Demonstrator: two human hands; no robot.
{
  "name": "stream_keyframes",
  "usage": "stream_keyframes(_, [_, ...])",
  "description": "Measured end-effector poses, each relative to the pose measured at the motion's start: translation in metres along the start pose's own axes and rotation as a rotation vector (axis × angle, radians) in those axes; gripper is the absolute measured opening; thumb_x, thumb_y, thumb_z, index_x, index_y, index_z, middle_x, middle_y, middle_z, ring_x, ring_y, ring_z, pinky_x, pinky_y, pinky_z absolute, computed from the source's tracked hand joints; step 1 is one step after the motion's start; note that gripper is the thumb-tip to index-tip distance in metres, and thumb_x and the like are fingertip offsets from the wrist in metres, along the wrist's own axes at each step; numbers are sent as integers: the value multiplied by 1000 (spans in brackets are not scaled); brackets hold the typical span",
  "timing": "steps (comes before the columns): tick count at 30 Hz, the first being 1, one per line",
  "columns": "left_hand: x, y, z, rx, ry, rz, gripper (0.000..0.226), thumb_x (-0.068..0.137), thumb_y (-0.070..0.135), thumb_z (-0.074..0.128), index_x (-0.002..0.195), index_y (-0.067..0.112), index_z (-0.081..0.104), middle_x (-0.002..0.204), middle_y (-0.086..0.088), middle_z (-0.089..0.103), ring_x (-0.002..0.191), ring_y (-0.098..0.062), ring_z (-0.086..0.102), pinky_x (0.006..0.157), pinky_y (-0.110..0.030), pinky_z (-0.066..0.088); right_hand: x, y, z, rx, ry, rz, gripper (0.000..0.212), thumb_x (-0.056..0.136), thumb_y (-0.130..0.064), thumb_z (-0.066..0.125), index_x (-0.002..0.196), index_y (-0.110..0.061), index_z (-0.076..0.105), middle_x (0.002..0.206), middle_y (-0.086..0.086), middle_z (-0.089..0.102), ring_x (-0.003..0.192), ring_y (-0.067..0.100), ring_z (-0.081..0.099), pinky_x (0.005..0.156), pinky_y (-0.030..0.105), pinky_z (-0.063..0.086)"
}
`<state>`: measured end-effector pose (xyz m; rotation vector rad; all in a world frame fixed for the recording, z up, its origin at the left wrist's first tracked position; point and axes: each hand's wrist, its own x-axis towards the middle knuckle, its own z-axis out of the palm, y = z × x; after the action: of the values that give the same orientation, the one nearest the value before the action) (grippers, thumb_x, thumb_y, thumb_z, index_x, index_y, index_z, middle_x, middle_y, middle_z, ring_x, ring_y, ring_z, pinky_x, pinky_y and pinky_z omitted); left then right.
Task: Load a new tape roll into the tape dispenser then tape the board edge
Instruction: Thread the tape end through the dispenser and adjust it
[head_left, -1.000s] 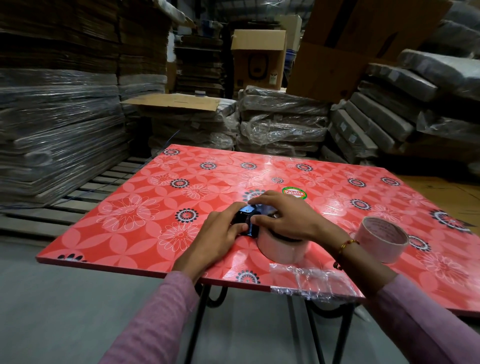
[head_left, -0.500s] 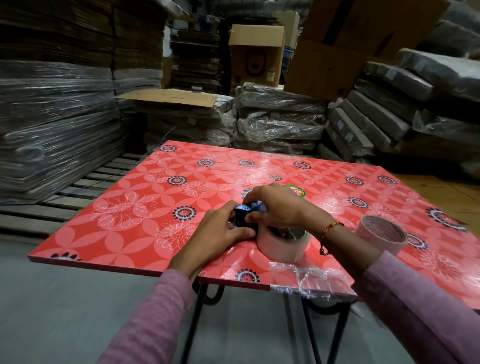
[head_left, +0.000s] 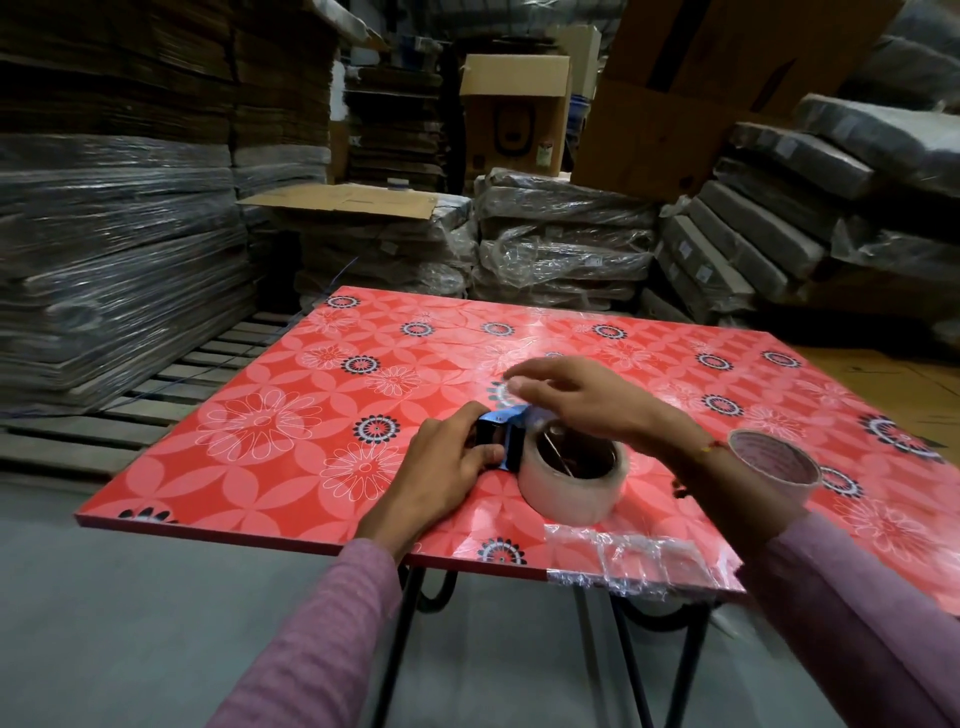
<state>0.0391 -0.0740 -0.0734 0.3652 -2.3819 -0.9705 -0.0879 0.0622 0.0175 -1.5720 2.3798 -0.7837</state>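
Your left hand lies low on the board, fingers curled around the blue-and-black tape dispenser and gripping it from the left side, with the thumb along its near edge. The forearm comes up from the lower left in a pink sleeve, wrist nearly straight.

Your right hand is raised just above the dispenser, palm down, the wrist bent so the fingers reach leftward. The index finger and thumb meet at the fingertips, pinching something pale and thin there; motion blur hides whether it is the free end of the tape. The other fingers trail loosely curled. A thread bracelet sits at that wrist, and the right sleeve enters from the lower right.

The tape roll sits flat on the board, touching the dispenser's right side, its hollow core facing up. A second roll stands tilted farther right, partly behind your right forearm. A stretch of crinkled clear tape already covers the near edge of the board, below the first roll.

The board, red with a flower print, rests on a black metal stand. Wrapped stacks and cardboard boxes surround it.
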Motion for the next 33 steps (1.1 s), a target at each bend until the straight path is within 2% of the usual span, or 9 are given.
stream_keyframes(3, [1,-1,1,-25,-12,-8,29,84,31,65,112,25,59,94,-6,74,89,-23,68,80,-45,54,-31,5,-7,-164,87,53,74,86,-69,54,137,-16,59,139,3,62,127,20,58,107,39,45])
stream_keyframes(5, [2,-2,1,-21,-16,-9,27,86,29,66,111,24,59,95,-6,74,88,-24,68,80,-45,54,-54,3,3,-292,46,130,106,68,-90,46,147,-20,45,145,4,53,129,23,55,105,41,46])
stream_keyframes(6, [2,-3,1,-22,-19,-14,25,87,28,66,110,24,58,95,-6,74,88,-24,68,80,-45,55,-61,2,9,-306,33,153,112,62,-93,46,149,-23,40,145,2,51,127,23,55,102,41,47])
stream_keyframes(11, [3,-5,1,-36,-33,-18,25,84,30,65,108,29,57,95,-4,75,91,-22,69,83,-43,54,-57,16,19,-280,111,164,88,70,-72,71,140,-26,44,140,-3,55,121,21,58,98,41,49])
stream_keyframes(16, [4,-8,1,-35,-36,-8,24,86,28,66,108,28,58,97,-4,75,92,-22,69,84,-44,54,-57,21,28,-334,148,139,92,60,-81,42,135,-28,46,134,-7,56,113,20,59,91,40,50])
stream_keyframes(19, [4,-9,1,-28,-37,2,23,88,25,66,109,25,58,97,-5,74,92,-23,68,83,-43,53,-62,29,25,-131,89,97,80,62,-66,54,131,-29,48,123,-8,60,104,13,60,92,36,50])
stream_keyframes(23, [3,-6,0,-26,-35,8,24,91,20,67,113,23,59,97,-3,74,93,-20,67,82,-35,52,-61,45,13,163,-54,65,77,66,-49,73,135,-25,48,127,-5,62,120,7,61,106,38,50])
stream_keyframes(29, [1,-6,2,-10,-43,13,25,90,30,66,112,27,56,95,0,71,87,-19,66,81,-42,54,-55,39,18,-95,36,-15,105,66,-76,63,153,-29,29,150,-8,44,135,9,44,114,34,39])
stream_keyframes(33, [-1,-2,3,-31,-34,11,46,72,58,72,105,30,56,92,7,71,85,-14,67,78,-42,54,-55,44,25,-73,90,-29,99,67,-75,62,151,-33,31,146,-10,46,131,7,46,112,34,40])
